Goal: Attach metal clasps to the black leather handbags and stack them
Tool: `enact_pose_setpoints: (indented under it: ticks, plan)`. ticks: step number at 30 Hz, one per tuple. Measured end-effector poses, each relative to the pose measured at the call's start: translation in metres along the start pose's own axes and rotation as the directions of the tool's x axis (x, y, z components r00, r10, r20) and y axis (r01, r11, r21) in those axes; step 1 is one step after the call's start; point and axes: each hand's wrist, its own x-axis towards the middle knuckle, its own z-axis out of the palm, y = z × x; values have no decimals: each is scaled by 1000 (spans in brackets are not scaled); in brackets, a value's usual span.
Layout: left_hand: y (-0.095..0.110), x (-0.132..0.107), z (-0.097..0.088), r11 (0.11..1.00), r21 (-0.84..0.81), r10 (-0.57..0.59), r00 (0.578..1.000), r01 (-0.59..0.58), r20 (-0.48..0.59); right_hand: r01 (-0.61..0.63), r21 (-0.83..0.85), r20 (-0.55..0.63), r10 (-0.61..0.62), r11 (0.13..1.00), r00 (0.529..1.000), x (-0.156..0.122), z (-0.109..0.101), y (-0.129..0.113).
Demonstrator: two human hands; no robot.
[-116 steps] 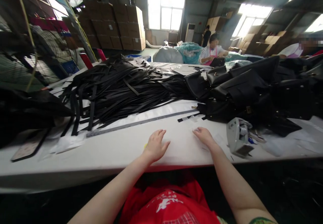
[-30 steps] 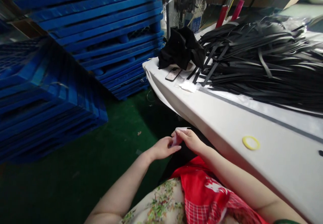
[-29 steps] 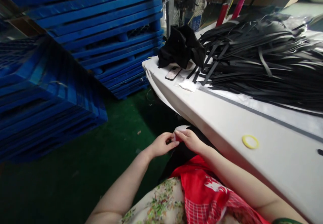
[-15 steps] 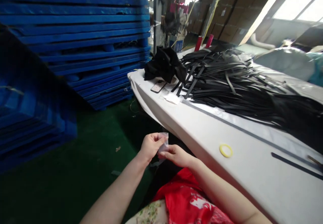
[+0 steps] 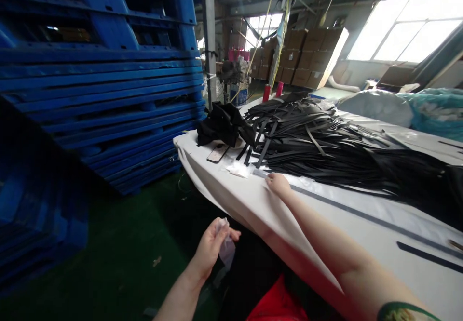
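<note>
Beside the table's edge, my left hand [image 5: 211, 244] pinches a small clear plastic bag [image 5: 227, 251] that hangs down from the fingers. My right hand [image 5: 278, 184] reaches over the white table [image 5: 249, 200], its fingers curled down at the long grey strip [image 5: 325, 198] on the tabletop. What those fingertips hold, if anything, is hidden. Close to the right hand lies a small pile of clear plastic bags [image 5: 238, 169]. Behind it spreads a big heap of black straps [image 5: 314, 138].
A phone [image 5: 217, 153] and a bundle of black cloth [image 5: 224, 126] lie at the table's left corner. A short black strip [image 5: 430, 257] is at the right. Stacked blue pallets [image 5: 126, 104] stand left, over a green floor [image 5: 137, 263].
My right hand has left the plastic bag and reached forward onto the table. The left hand keeps the bag, which now hangs loose. The yellow ring no longer shows. The view has tilted up.
</note>
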Motion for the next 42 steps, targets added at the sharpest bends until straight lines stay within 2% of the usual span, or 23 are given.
enact_pose_setpoints:
  ticks: [2, 5, 8, 11, 15, 18, 21, 23, 25, 28, 30, 32, 34, 38, 42]
  plan:
    - [-8, -3, 3, 995, -44, -85, 996, 85, 8, -32, -38, -40, 30, 999, 999, 22, 3, 7]
    - [-24, -3, 7, 984, -65, -168, 985, 164, -48, -40, -75, -35, 38, 996, 999, 43, 9, 10]
    - [-36, 0, 7, 980, -7, -200, 975, 201, -94, -40, -101, 0, 40, 994, 999, 52, 16, 9]
    - [-41, 5, 2, 971, 71, -223, 971, 229, -81, -12, -124, 36, 17, 992, 999, 51, 20, 8]
    - [-44, 6, -4, 968, 53, -238, 964, 245, -120, 107, -152, 63, -98, 983, 993, 36, 18, 10]
    - [-47, 3, -7, 965, 15, -256, 955, 261, -149, 182, -149, 110, -167, 972, 980, 9, 19, 11]
    - [-52, 3, -11, 953, 29, -296, 946, 302, -131, 284, -103, 209, -258, 953, 943, -22, 22, 10]
    - [-54, 5, -13, 947, 35, -314, 942, 320, -124, 342, -78, 254, -313, 936, 915, -33, 20, 12]
    - [-55, 9, -13, 945, 35, -319, 941, 324, -115, 299, -131, 216, -267, 945, 939, -31, 11, 19]
    - [-52, 12, -11, 950, 37, -306, 948, 310, -90, 85, -269, 35, -78, 959, 996, -11, -9, 41]
    - [-49, 12, -8, 955, 42, -290, 954, 294, -80, -16, -309, -37, 5, 951, 999, 2, -19, 57]
    - [-48, 12, -6, 959, 49, -273, 959, 278, -79, -61, -323, -55, 46, 944, 997, 9, -24, 69]
    - [-48, 11, -4, 963, 54, -259, 963, 263, -77, -51, -330, -51, 36, 943, 998, 8, -25, 75]
    - [-48, 11, 0, 974, 19, -227, 973, 228, -39, 53, -347, -71, -83, 936, 994, -4, -26, 76]
    - [-43, 25, 17, 989, -9, -149, 989, 149, 9, 144, -319, -71, -175, 937, 982, -14, -30, 72]
